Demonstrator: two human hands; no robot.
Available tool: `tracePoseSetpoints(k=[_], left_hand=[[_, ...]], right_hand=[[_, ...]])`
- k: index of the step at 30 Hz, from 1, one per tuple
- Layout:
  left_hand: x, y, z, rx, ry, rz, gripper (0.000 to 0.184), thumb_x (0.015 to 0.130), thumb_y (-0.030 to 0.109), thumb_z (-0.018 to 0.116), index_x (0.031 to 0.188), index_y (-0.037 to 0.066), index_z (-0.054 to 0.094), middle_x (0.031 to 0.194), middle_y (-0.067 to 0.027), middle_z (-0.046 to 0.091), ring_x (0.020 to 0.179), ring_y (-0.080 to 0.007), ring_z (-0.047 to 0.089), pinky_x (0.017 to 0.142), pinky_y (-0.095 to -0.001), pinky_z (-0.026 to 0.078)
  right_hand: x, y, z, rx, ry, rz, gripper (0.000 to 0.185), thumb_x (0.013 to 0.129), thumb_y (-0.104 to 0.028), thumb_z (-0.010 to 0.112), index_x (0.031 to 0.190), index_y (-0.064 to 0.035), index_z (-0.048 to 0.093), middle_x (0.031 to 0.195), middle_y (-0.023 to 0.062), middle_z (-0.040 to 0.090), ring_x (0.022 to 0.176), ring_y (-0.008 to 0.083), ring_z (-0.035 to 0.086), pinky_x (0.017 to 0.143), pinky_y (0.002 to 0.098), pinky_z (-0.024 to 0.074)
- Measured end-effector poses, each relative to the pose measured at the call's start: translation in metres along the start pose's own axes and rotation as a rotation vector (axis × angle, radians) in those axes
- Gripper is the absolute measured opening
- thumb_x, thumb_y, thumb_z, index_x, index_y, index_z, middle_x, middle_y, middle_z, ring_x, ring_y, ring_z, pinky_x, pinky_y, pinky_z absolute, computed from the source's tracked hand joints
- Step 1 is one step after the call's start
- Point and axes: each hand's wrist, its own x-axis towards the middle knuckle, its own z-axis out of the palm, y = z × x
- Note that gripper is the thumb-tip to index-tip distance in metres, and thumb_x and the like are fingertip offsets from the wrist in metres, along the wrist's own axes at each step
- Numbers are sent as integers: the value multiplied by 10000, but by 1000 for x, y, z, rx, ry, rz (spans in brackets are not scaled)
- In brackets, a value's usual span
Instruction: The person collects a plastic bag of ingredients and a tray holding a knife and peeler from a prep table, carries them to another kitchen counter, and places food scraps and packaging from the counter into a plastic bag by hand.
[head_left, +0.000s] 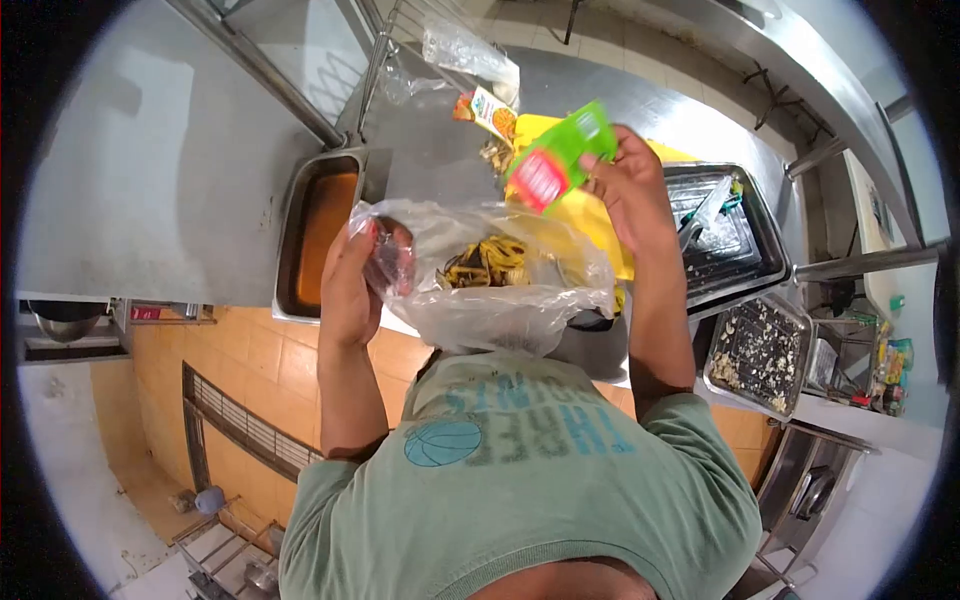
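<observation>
A clear plastic bag [500,320] with yellow and dark peel-like scraps [487,262] inside hangs open in front of my chest. My left hand [365,270] grips its left edge, fingers closed on the plastic. Over the bag's far right side, my right hand [628,185] holds a green and red packet [563,160] by its right end, tilted and slightly blurred. Beneath the packet lies a yellow board [595,228] on the steel table. A white and orange carton [493,115] lies just beyond, beside some small scraps.
A deep steel tray [290,240] with orange liquid stands at left. To the right, a dark tray [740,270] holds a knife [708,208]; nearer me is another tray [738,375] with pale crumbs. A crumpled plastic bag [465,52] lies at the back. Metal posts frame the table.
</observation>
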Motion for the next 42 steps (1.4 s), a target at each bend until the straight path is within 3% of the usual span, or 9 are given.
tracePoseSetpoints(k=[5,10,18,24,28,32,35,40,42], left_hand=[[-6,5,-11,1,-46,38,245,870,249,405,847,16,479,693,-75,502,528,-132,465,450,-235,380],[-6,18,-51,-32,-29,123,263,872,271,402,854,18,471,684,-70,494,511,-118,458,435,-237,384],[-26,23,-71,-1,79,170,241,863,232,440,914,3,495,762,-79,537,638,-123,505,533,-238,418],[-41,24,-112,-32,125,159,219,878,201,419,946,9,498,777,-78,541,654,-129,515,561,-249,432],[-40,21,-106,-41,252,166,227,879,201,414,961,8,501,771,-66,542,651,-123,513,561,-243,432],[-32,22,-103,-43,117,167,224,880,192,403,955,5,501,768,-65,540,646,-120,509,542,-240,428],[-27,20,-101,-64,89,164,217,880,185,401,945,5,502,769,-64,540,638,-117,505,528,-240,425],[-18,11,-99,-86,136,150,221,884,200,401,933,9,501,765,-59,537,623,-109,500,520,-233,421],[-13,7,-96,-105,148,125,227,888,210,400,930,11,501,763,-58,537,620,-105,498,514,-229,418]], right_hand=[[-44,4,45,-919,-577,-393,188,810,-26,545,993,5,568,1009,97,588,865,177,591,751,293,480],[-8,2,27,-270,-255,-137,223,859,-145,504,1007,11,562,938,108,610,804,160,592,737,271,475],[136,194,-29,-1430,205,-371,574,630,-357,707,1099,-74,538,932,172,605,762,304,607,701,370,483],[160,211,-21,-1384,262,-217,206,716,-277,569,767,-94,648,694,132,614,697,319,596,701,470,427],[179,239,-37,-1408,298,-513,208,714,-312,593,800,-130,644,748,80,633,787,295,599,826,622,298],[178,237,-18,-1680,381,-327,265,727,-322,597,925,-146,613,808,89,632,843,315,587,879,700,165],[162,204,-3,-1616,338,-71,277,758,-288,582,962,-101,580,823,134,622,826,324,585,876,596,296],[123,177,-15,-695,464,-438,156,866,-140,462,977,-62,539,889,126,601,874,248,582,675,386,470],[90,145,-10,35,472,-6,205,867,-88,461,1069,-113,488,1006,74,563,902,197,566,764,398,482]])
